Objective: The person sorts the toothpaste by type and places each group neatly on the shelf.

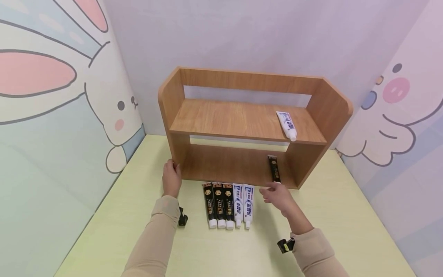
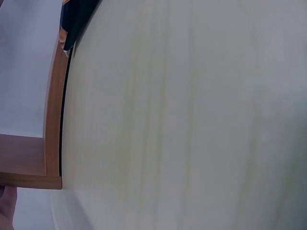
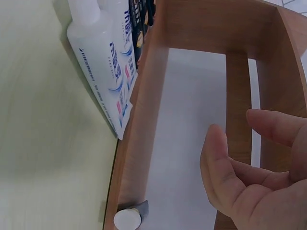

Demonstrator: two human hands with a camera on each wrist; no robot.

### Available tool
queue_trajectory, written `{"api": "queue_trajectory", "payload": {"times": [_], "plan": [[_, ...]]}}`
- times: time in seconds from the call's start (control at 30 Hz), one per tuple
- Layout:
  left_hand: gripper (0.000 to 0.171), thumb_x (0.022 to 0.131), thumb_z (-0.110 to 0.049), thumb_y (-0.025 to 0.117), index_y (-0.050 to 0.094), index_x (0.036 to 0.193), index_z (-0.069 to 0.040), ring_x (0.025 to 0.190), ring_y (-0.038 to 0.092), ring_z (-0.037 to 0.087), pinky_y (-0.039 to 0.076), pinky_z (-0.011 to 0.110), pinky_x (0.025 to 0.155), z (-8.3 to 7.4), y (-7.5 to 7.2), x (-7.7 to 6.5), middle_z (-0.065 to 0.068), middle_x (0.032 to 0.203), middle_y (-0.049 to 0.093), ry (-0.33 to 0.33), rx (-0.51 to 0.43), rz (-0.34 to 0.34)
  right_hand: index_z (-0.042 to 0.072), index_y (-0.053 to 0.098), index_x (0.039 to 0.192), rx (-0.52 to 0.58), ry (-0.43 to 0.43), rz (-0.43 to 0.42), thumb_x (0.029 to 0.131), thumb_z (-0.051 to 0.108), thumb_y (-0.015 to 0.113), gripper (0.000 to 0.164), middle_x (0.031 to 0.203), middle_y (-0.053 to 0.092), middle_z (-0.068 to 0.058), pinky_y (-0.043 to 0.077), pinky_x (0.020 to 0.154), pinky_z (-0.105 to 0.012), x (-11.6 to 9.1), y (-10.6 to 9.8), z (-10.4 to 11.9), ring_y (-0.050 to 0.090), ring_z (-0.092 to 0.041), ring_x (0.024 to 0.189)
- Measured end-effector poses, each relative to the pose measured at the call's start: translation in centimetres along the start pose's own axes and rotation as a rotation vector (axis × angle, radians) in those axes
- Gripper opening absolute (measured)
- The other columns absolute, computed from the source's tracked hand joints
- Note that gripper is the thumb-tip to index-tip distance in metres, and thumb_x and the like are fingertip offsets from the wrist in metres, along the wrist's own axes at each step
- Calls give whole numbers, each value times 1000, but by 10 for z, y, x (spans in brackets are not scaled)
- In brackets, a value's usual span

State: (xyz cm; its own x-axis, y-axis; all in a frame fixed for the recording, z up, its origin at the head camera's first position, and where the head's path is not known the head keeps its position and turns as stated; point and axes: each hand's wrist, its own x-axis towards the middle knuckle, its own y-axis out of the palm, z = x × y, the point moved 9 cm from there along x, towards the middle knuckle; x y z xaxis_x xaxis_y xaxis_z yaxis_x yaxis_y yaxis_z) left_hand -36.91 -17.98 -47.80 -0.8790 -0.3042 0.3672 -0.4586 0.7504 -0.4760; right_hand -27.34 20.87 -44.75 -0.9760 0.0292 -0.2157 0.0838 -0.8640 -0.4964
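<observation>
My left hand (image 1: pixel 172 179) holds the left side panel of a two-tier wooden shelf (image 1: pixel 221 119) near its base. In the left wrist view only part of that hand (image 2: pixel 6 208) shows beside the panel. My right hand (image 1: pixel 279 197) hovers in front of the lower tier with thumb and fingers apart, nothing between them. Just behind it, a black toothpaste tube (image 1: pixel 274 169) lies on the lower tier at the right, its white cap (image 3: pixel 127 219) facing front. A white toothpaste tube (image 1: pixel 287 125) lies on the upper tier, cap over the front edge.
In front of the shelf, three black toothpaste tubes (image 1: pixel 219 206) and two white ones (image 1: pixel 248 206) lie side by side on the pale table (image 1: pixel 221 254), caps toward me. Cartoon-printed walls (image 1: pixel 104 96) stand on both sides, a plain wall (image 1: pixel 242 34) behind.
</observation>
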Motion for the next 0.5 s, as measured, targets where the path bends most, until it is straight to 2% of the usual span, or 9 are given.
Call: {"api": "queue_trajectory", "payload": {"times": [0.3,0.5], "plan": [[21,103,-14,50,47,118,1,97,54,37,48,50,83,2,3,2,20,106,49,-47,11,31,-12,49,132,-13,43,4,95,16,62,48,105,63,-20,51,84,-49,4,16,-19,65,-28,83],[22,102,-13,51,47,119,1,98,54,38,48,51,84,3,2,1,20,107,50,-48,10,20,-14,51,128,-31,57,18,94,14,62,46,93,64,-14,51,80,-46,4,27,-30,65,-25,79]]}}
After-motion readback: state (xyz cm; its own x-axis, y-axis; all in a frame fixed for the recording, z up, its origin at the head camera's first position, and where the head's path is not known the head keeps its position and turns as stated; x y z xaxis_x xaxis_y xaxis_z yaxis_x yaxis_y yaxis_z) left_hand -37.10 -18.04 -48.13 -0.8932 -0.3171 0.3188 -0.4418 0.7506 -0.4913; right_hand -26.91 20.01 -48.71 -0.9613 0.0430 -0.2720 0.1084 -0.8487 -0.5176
